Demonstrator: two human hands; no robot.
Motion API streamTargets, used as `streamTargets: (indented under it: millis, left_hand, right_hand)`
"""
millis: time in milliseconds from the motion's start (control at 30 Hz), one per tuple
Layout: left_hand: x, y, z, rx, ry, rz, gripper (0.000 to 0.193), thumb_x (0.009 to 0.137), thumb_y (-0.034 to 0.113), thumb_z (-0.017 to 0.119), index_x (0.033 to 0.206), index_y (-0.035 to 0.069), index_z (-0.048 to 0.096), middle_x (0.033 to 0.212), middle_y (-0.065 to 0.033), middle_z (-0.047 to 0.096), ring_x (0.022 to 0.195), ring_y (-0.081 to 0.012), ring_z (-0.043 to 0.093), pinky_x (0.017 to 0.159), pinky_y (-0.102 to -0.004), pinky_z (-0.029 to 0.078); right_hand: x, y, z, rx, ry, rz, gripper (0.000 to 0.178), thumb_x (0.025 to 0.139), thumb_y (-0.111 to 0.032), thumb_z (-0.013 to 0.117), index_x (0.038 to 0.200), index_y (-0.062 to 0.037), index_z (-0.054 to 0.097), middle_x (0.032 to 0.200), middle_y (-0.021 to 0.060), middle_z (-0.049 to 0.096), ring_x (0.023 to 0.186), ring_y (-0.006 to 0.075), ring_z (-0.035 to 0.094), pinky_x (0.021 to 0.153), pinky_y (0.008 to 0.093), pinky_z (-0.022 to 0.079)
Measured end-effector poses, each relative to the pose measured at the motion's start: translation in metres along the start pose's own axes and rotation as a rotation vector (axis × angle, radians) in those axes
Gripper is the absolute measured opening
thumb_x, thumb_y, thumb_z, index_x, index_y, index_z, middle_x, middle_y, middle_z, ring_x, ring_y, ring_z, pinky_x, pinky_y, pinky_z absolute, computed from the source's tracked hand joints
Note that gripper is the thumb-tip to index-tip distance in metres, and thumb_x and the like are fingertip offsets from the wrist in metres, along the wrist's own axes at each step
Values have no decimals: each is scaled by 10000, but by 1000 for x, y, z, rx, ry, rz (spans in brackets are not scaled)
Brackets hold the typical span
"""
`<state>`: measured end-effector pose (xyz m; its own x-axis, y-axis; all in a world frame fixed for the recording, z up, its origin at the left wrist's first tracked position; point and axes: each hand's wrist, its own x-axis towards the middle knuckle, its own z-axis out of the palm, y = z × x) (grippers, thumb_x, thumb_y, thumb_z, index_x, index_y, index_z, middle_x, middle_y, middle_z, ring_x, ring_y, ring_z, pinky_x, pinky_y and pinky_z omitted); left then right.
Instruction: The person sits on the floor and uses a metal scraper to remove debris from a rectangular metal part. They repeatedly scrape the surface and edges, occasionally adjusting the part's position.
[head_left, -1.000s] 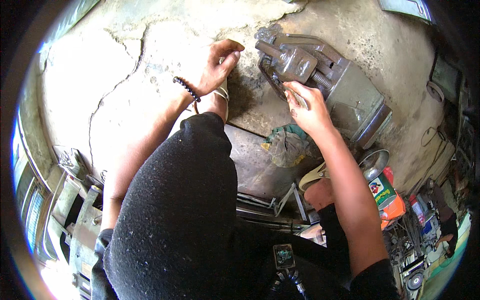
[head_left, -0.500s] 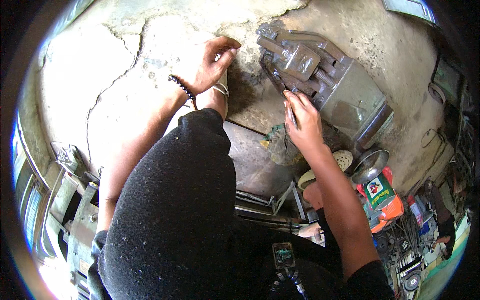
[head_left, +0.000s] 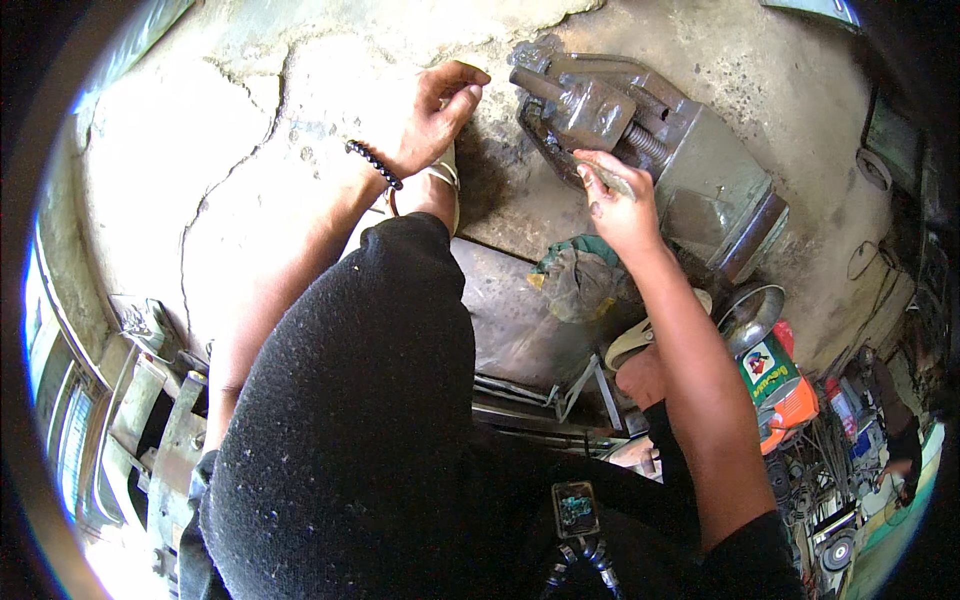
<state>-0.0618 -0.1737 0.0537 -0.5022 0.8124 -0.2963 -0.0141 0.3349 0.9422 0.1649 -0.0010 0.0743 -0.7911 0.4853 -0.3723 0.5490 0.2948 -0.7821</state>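
A heavy grey metal vise [head_left: 700, 200] with a threaded screw lies on the concrete floor, its jaw end looking wet and shiny. My right hand [head_left: 625, 205] is closed around a slim-handled tool [head_left: 618, 182], its tip reaching the vise's near side bar; the exact kind of tool is too small to tell. My left hand [head_left: 440, 115], with a black bead bracelet [head_left: 374, 165] at the wrist, hangs loosely over my sandalled foot [head_left: 440, 190]. Its fingers are bent, thumb and forefinger apart, and it holds nothing.
A crumpled grey-green cloth bundle [head_left: 580, 282] lies below my right hand. A metal bowl [head_left: 752, 315] and a green and orange package [head_left: 775, 385] sit at right, beside cluttered tools. A metal sheet [head_left: 510, 320] lies near my knee. Metal frames [head_left: 165, 450] stand at left.
My right hand has moved slightly up and right along the vise and turned, with the tool now more level. The left hand has shifted a little, still empty.
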Motion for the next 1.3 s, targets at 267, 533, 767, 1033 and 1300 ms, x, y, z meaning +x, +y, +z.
streamTargets:
  millis: [267,533,767,1033,1300]
  left_hand:
    - [-2,-14,3,12,71,47,263,1002,187,570,1197,22,635,1066,-49,676,995,-122,594,887,-295,498]
    - [-1,-1,0,140,51,129,250,996,189,566,1179,44,655,1032,-75,683,930,-163,612,849,-322,511]
    - [44,26,8,680,15,463,258,911,173,600,1137,72,670,1122,-148,667,1031,-356,650,907,-435,526]
    - [61,30,30,984,-192,423,278,931,168,548,1185,144,659,1052,-104,709,961,-308,699,863,-414,558]
    - [62,22,28,1028,-232,449,312,883,150,574,1184,161,656,996,-115,721,903,-310,714,817,-405,570]
  right_hand:
    - [-20,-8,2,17,-76,23,229,890,53,600,1108,51,671,1014,174,720,909,178,692,799,295,534]
    - [-26,-13,22,-225,68,-214,274,868,48,594,1137,20,637,1001,221,683,892,360,690,796,378,545]
    - [-26,-15,31,-184,112,-156,248,866,51,595,1106,23,650,979,201,709,879,324,717,784,343,547]
    - [-2,-6,-4,-39,-77,68,206,926,11,555,1100,23,666,781,73,670,706,86,577,688,250,499]
    - [-14,-8,9,-60,47,-165,242,872,22,607,1110,17,655,1002,214,689,892,361,689,791,370,542]
